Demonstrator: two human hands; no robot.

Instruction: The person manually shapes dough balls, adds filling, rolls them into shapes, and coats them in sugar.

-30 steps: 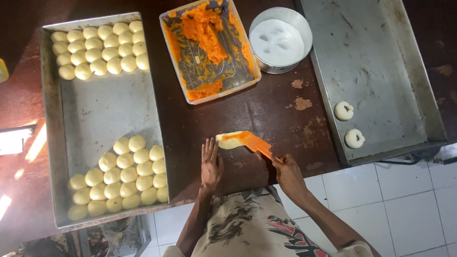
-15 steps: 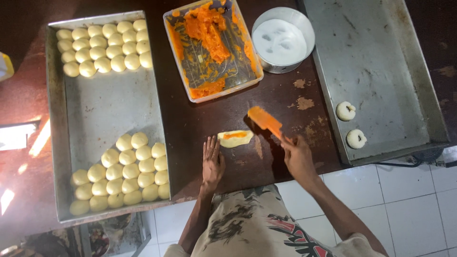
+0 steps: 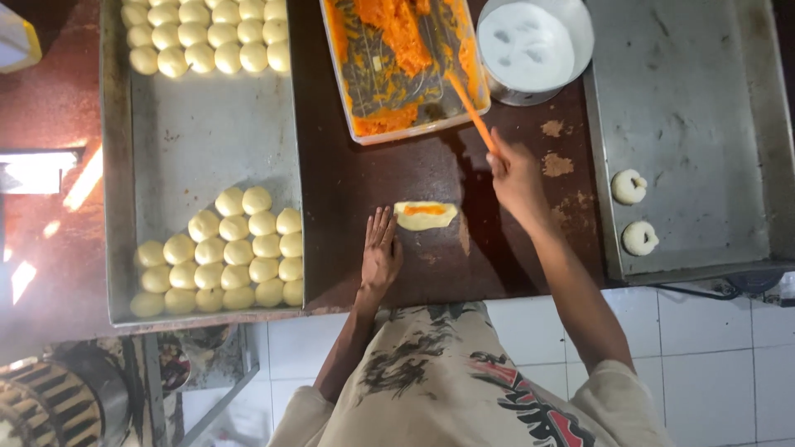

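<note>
A flattened dough piece [image 3: 425, 215] with a streak of orange filling lies on the dark brown table [image 3: 397, 174]. My left hand [image 3: 381, 252] rests flat on the table just left of it, fingers apart, holding nothing. My right hand [image 3: 515, 174] grips an orange-smeared spatula [image 3: 469, 108] whose blade reaches into the clear plastic tub of orange filling [image 3: 403, 62].
A big metal tray [image 3: 203, 149] on the left holds several dough balls [image 3: 228, 257] near me and more dough balls [image 3: 207, 37] at its far end. On the right a second metal tray [image 3: 687, 132] carries two shaped pieces [image 3: 633, 211]. A white bowl of flour [image 3: 530, 45] stands behind.
My right hand carried the spatula away from the dough piece, up and back to the filling tub. The left hand stayed on the table beside the dough.
</note>
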